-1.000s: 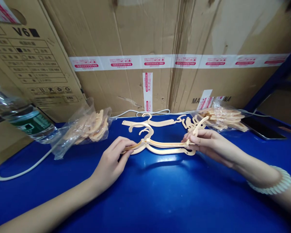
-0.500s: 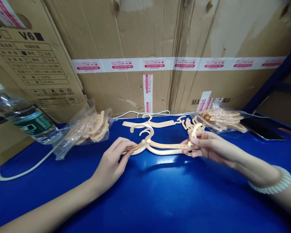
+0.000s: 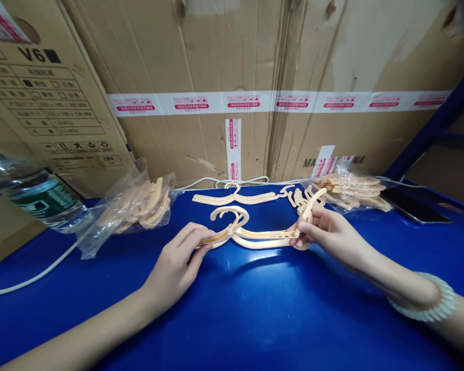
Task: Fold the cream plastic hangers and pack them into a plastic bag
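A cream plastic clothes hanger [image 3: 263, 234] is held level just above the blue tabletop, its hook curving up and to the left. My left hand [image 3: 183, 252] pinches its left arm between thumb and fingers. At the opposite end, my right hand [image 3: 320, 229] grips the right arm's tip, together with a small curved cream piece [image 3: 314, 202] that slants up to the right. A second hanger [image 3: 260, 243] lies close beneath the held one and partly behind it. Farther back rests another cream hanger [image 3: 251, 198], with several loose small hooks [image 3: 296, 197] by its right end.
Clear bags of cream hanger parts lie at left [image 3: 150, 203] and right [image 3: 348, 188]. A water bottle [image 3: 42, 198] tilts at the far left. A dark phone [image 3: 417, 206] and a white cable [image 3: 34, 281] lie on the table [image 3: 247, 319]. Cardboard boxes [image 3: 201, 56] wall the back.
The curved piece at my right hand has turned from nearly upright to slanting rightward. The held hanger's hook has tipped slightly. My left hand keeps its grip, and the view has shifted a little.
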`<action>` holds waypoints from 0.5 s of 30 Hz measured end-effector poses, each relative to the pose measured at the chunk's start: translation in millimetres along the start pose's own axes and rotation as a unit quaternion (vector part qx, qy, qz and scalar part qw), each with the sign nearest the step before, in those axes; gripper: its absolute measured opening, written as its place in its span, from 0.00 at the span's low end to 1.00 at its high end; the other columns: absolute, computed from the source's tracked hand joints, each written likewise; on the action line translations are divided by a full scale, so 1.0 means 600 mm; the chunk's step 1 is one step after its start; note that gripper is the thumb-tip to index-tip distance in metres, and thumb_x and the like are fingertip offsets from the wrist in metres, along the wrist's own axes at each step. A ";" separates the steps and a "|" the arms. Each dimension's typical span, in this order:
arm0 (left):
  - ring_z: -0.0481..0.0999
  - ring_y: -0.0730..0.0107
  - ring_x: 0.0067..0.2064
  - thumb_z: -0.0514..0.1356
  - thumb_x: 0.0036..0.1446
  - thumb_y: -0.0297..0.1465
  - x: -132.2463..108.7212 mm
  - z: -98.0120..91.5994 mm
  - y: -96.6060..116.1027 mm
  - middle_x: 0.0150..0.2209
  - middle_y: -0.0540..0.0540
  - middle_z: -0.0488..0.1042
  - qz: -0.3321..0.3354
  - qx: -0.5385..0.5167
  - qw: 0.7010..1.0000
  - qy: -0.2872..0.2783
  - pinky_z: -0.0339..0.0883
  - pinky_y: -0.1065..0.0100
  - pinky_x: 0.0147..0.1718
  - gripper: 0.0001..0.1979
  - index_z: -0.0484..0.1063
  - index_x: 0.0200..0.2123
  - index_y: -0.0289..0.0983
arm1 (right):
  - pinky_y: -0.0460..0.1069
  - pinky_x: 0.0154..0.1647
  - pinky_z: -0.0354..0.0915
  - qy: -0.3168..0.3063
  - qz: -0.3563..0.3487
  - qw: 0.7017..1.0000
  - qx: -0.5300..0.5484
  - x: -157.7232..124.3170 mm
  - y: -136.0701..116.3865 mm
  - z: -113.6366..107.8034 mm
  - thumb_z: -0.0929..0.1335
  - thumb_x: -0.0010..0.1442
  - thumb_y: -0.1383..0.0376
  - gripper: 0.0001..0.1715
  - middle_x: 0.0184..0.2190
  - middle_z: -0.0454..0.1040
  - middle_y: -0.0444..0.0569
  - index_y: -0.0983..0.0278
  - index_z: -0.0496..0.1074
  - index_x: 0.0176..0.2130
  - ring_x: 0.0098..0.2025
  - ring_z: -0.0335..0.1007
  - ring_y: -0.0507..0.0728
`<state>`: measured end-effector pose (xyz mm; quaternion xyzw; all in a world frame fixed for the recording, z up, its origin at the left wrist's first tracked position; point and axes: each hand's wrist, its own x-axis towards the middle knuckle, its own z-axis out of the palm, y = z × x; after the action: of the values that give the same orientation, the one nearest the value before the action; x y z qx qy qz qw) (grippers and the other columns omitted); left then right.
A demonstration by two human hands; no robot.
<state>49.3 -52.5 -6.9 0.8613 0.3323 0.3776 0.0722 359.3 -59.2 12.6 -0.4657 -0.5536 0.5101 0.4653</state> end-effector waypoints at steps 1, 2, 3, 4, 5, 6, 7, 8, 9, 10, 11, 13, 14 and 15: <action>0.72 0.71 0.45 0.53 0.64 0.19 0.000 0.000 0.000 0.43 0.46 0.70 -0.002 -0.001 1.000 -0.001 0.65 0.71 0.46 0.11 0.68 0.46 0.37 | 0.46 0.27 0.73 0.008 -0.011 1.000 -0.010 -0.001 -0.001 0.002 0.77 0.47 0.45 0.30 0.26 0.78 0.51 0.64 0.63 0.28 0.25 0.76 0.53; 0.72 0.71 0.45 0.53 0.65 0.19 0.000 0.000 0.000 0.43 0.46 0.70 -0.005 -0.001 1.000 -0.003 0.66 0.71 0.46 0.11 0.68 0.46 0.37 | 0.46 0.27 0.73 0.016 -0.023 0.999 -0.020 -0.002 -0.002 0.004 0.76 0.47 0.45 0.29 0.26 0.78 0.51 0.63 0.63 0.28 0.25 0.76 0.54; 0.72 0.71 0.45 0.53 0.65 0.19 0.000 0.000 0.001 0.43 0.46 0.70 -0.008 -0.001 1.000 -0.005 0.66 0.71 0.46 0.11 0.68 0.46 0.37 | 0.46 0.26 0.73 0.024 -0.035 0.999 -0.028 -0.003 -0.003 0.006 0.76 0.48 0.45 0.29 0.26 0.79 0.51 0.63 0.63 0.27 0.24 0.76 0.54; 0.72 0.71 0.45 0.53 0.65 0.19 0.000 0.000 0.000 0.43 0.46 0.70 -0.010 -0.002 1.000 -0.007 0.66 0.71 0.45 0.11 0.68 0.46 0.38 | 0.47 0.26 0.73 0.032 -0.047 0.998 -0.033 -0.005 -0.005 0.008 0.75 0.49 0.44 0.29 0.27 0.79 0.51 0.63 0.63 0.27 0.24 0.76 0.54; 0.72 0.71 0.45 0.53 0.65 0.19 0.000 0.000 0.000 0.43 0.47 0.70 -0.011 -0.002 1.000 -0.008 0.66 0.71 0.45 0.11 0.68 0.46 0.38 | 0.47 0.25 0.74 0.040 -0.059 0.997 -0.038 -0.006 -0.007 0.010 0.75 0.49 0.44 0.29 0.27 0.79 0.52 0.62 0.62 0.27 0.24 0.77 0.55; 0.72 0.71 0.44 0.53 0.65 0.19 0.000 0.000 0.000 0.42 0.47 0.70 -0.011 -0.002 1.000 -0.009 0.66 0.71 0.45 0.12 0.67 0.46 0.38 | 0.47 0.26 0.74 0.048 -0.068 0.996 -0.042 -0.008 -0.009 0.011 0.74 0.50 0.45 0.28 0.28 0.79 0.52 0.62 0.62 0.27 0.25 0.77 0.56; 0.72 0.71 0.45 0.53 0.65 0.19 0.000 0.000 -0.001 0.42 0.47 0.70 -0.010 -0.002 1.000 -0.008 0.66 0.71 0.45 0.12 0.67 0.46 0.38 | 0.48 0.26 0.75 0.056 -0.076 0.994 -0.045 -0.009 -0.011 0.012 0.74 0.50 0.45 0.28 0.28 0.80 0.52 0.62 0.62 0.27 0.25 0.78 0.56; 0.72 0.71 0.45 0.53 0.65 0.19 0.000 0.001 -0.001 0.42 0.47 0.70 -0.008 -0.001 1.000 -0.006 0.67 0.71 0.45 0.12 0.67 0.46 0.38 | 0.48 0.27 0.75 0.062 -0.083 0.994 -0.047 -0.010 -0.012 0.014 0.74 0.50 0.45 0.28 0.29 0.80 0.52 0.62 0.62 0.27 0.26 0.78 0.57; 0.72 0.71 0.45 0.53 0.64 0.19 -0.001 0.001 -0.001 0.42 0.47 0.70 -0.006 0.000 1.000 -0.005 0.67 0.71 0.45 0.12 0.67 0.47 0.38 | 0.48 0.27 0.76 0.066 -0.088 0.993 -0.049 -0.011 -0.013 0.015 0.74 0.51 0.45 0.27 0.29 0.80 0.52 0.62 0.63 0.27 0.26 0.78 0.57; 0.72 0.71 0.45 0.53 0.64 0.19 -0.001 0.001 -0.001 0.42 0.47 0.70 -0.005 0.002 1.000 -0.004 0.67 0.71 0.45 0.12 0.67 0.47 0.38 | 0.48 0.28 0.76 0.068 -0.092 0.992 -0.050 -0.012 -0.013 0.015 0.74 0.51 0.46 0.27 0.29 0.80 0.52 0.62 0.63 0.28 0.26 0.78 0.57; 0.72 0.71 0.45 0.53 0.64 0.19 -0.001 0.002 -0.001 0.42 0.47 0.70 -0.003 0.003 1.000 -0.003 0.67 0.71 0.45 0.12 0.67 0.47 0.38 | 0.48 0.27 0.76 0.070 -0.097 0.992 -0.050 -0.012 -0.014 0.016 0.75 0.51 0.46 0.27 0.29 0.80 0.52 0.62 0.63 0.28 0.25 0.78 0.57; 0.72 0.70 0.44 0.52 0.65 0.19 0.000 0.002 -0.001 0.42 0.46 0.70 -0.001 0.004 1.000 -0.003 0.67 0.71 0.45 0.12 0.67 0.47 0.38 | 0.48 0.27 0.76 0.075 -0.107 0.990 -0.051 -0.012 -0.013 0.017 0.74 0.51 0.46 0.26 0.28 0.80 0.51 0.62 0.64 0.28 0.25 0.78 0.57; 0.73 0.70 0.44 0.52 0.65 0.19 0.000 0.002 0.000 0.42 0.46 0.71 0.002 0.004 1.000 -0.003 0.67 0.71 0.44 0.12 0.67 0.47 0.38 | 0.48 0.27 0.76 0.078 -0.113 0.989 -0.052 -0.012 -0.012 0.017 0.74 0.51 0.46 0.26 0.28 0.79 0.51 0.62 0.64 0.28 0.24 0.78 0.57; 0.73 0.70 0.44 0.52 0.65 0.19 0.001 0.002 0.001 0.42 0.47 0.71 0.004 0.004 1.000 -0.003 0.67 0.71 0.44 0.12 0.67 0.47 0.38 | 0.47 0.26 0.76 0.081 -0.118 0.988 -0.054 -0.012 -0.011 0.017 0.74 0.52 0.46 0.25 0.27 0.79 0.50 0.62 0.64 0.28 0.24 0.78 0.57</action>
<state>50.8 -52.5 -7.2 0.8640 0.3300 0.3740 0.0686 349.9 -68.1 18.6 -0.4609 -0.5919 0.3817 0.5399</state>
